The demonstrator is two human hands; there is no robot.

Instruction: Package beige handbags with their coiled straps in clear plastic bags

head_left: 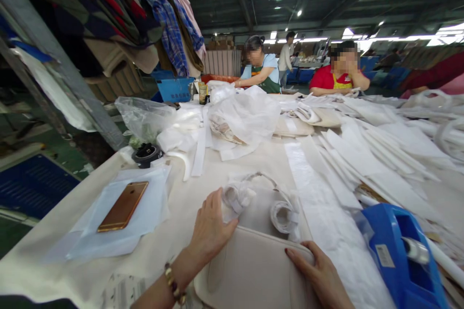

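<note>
A cream handbag (pixel 257 265) lies in front of me on the pale-covered table. Beyond its top edge extends a thin strap (pixel 266 176), with a wrapped coil at either side. My left hand (pixel 210 227), wearing a beaded bracelet, curls its fingers and thumb around the left wrapped coil (pixel 234 198), close to the bag's upper left corner. The right wrapped coil (pixel 282 217) rests untouched. At the bag's upper right edge, my right hand (pixel 321 273) grips it, thumb on the face and fingers behind.
A phone (pixel 123 206) lies on white sheets at left, near a black tape roll (pixel 147 154). A blue tape dispenser (pixel 398 256) stands at right. Stacked white pieces (pixel 373 154) and a plastic bag (pixel 246 116) lie farther back. Co-workers (pixel 263 65) sit across the table.
</note>
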